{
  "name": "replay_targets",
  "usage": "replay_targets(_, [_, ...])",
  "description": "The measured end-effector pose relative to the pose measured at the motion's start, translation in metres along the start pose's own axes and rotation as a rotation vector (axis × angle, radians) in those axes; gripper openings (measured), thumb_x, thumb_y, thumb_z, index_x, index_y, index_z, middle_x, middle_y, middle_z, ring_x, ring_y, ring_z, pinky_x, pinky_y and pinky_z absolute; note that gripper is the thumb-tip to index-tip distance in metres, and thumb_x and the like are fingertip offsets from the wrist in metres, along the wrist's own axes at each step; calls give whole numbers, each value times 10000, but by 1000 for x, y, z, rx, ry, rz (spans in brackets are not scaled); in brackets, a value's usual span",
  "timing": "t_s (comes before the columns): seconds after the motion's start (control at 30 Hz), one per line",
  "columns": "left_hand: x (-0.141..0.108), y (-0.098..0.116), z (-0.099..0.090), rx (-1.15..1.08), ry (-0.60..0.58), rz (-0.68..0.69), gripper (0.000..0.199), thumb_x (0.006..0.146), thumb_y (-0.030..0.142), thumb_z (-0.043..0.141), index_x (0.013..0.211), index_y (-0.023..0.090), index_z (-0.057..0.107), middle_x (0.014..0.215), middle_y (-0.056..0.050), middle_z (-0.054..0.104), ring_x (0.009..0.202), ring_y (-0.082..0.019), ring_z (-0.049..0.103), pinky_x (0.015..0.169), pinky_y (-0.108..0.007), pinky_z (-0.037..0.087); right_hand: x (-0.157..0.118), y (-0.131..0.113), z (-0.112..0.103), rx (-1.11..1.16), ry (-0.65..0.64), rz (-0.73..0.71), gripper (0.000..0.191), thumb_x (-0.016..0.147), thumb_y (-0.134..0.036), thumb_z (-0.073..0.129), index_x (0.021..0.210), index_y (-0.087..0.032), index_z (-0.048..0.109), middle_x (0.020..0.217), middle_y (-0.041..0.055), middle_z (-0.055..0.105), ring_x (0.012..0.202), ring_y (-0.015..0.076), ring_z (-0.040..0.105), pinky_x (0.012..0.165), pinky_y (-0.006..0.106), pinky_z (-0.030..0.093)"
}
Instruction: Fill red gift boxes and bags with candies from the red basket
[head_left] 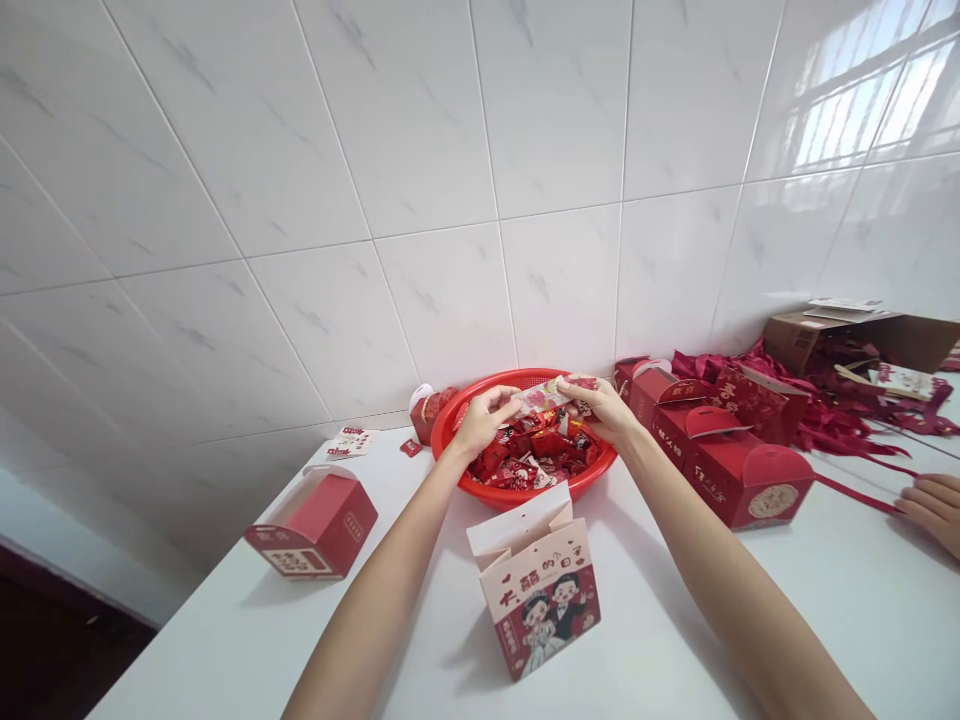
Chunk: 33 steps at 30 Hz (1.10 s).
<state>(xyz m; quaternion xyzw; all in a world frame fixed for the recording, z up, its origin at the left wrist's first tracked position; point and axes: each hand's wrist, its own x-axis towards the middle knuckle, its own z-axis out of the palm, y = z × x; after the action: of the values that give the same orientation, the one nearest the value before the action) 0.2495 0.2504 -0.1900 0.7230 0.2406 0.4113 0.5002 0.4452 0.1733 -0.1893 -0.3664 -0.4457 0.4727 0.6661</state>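
Above the red plastic basket (596,467), my left hand (487,415) pinches one end of a small pinkish-green wrapped packet (541,398). The packet's other end is between the fingers of my right hand (596,402), which also has something red and wrapped at its fingers. Many red wrapped sweets (551,440) lie in the basket below. In front of the basket stands an upright gift box (544,610) with a cartoon couple on it and its top flaps open.
A red box (322,525) sits at the left. Several red boxes (739,470) stand at the right, before dark red ribbons (832,415) and an open cardboard box (795,338). Another person's hand (934,510) touches a ribbon at the right edge. A tiled wall rises behind.
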Motion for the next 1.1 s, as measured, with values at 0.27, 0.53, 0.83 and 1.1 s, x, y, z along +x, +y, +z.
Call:
replay_targets(0.27, [-2, 9, 0, -333, 262, -103, 498, 604, 328, 878, 996, 172, 613, 804, -7, 689, 677, -130, 645, 675, -268, 553, -6, -1, 2, -137, -224, 50, 390, 551, -325, 881, 826, -175, 648, 606, -37, 582, 470, 69, 450, 423, 202, 290])
replay_targets(0.53, [-1, 8, 5, -101, 322, 109, 450, 630, 424, 855, 958, 186, 659, 894, -40, 730, 798, -180, 688, 695, -265, 561, -9, -1, 6, -445, -311, 151, 407, 564, -389, 881, 813, -130, 691, 587, -27, 584, 479, 68, 398, 443, 220, 298])
replay_targets(0.83, [-9, 8, 12, -104, -120, -248, 360, 738, 468, 787, 974, 199, 749, 995, -69, 731, 895, -221, 684, 781, -328, 571, -12, -4, 6, -361, -364, -31, 378, 638, -464, 846, 787, -129, 752, 626, 9, 637, 505, 80, 434, 466, 224, 300])
replay_targets(1.1, [-11, 7, 10, -178, -288, -406, 517, 800, 651, 672, 987, 175, 747, 953, -103, 742, 805, -207, 708, 763, -311, 559, -10, -1, 10, -449, -298, -120, 422, 727, -557, 762, 745, -135, 741, 602, 17, 619, 522, 101, 442, 479, 234, 308])
